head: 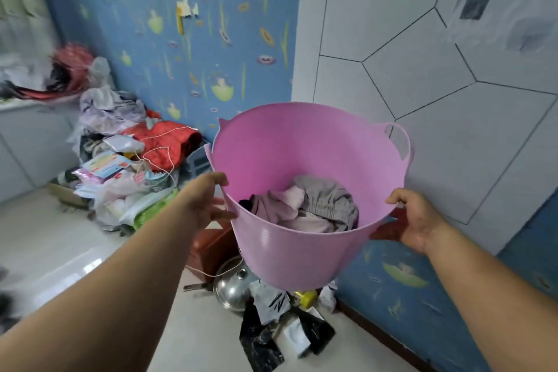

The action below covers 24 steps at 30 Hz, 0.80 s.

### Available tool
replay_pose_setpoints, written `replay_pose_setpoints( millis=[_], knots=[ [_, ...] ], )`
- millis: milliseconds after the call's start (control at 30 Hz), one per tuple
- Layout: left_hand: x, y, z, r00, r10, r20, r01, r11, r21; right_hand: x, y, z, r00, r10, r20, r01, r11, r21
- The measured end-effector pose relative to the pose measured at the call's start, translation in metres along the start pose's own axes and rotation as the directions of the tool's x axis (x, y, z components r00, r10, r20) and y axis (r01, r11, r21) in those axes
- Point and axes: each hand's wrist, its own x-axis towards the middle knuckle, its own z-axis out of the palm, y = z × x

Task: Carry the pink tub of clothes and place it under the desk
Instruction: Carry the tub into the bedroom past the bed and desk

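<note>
We hold the pink tub (302,238) aloft, left hand (208,199) and right hand (415,219) gripping its rim; clutter (126,160) crowds the floor (45,244) edges.

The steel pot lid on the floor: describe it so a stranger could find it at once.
Start at the pink tub held up by the left hand and right hand, then look straight down to the floor clutter beneath it. The steel pot lid lies there beside a brown box, the only shiny, domed metal thing with a round knob among crumpled bags.
</note>
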Motion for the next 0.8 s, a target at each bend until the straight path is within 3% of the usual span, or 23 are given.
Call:
replay_pose_setpoints(
  millis=[367,800],
  knots=[
    [-0.073,-0.007,-0.083,0.965,0.006,-0.263,-0.044,0.989,-0.139,0.030,-0.007,0.093,0.958,0.051,0.283,-0.017,0.992,-0.121],
    [-0.150,-0.029,-0.195,0.835,0.019,-0.549,-0.149,0.970,-0.192,0.013,0.017,0.235,0.821,0.139,0.554,0.005,0.968,-0.250]
  ],
)
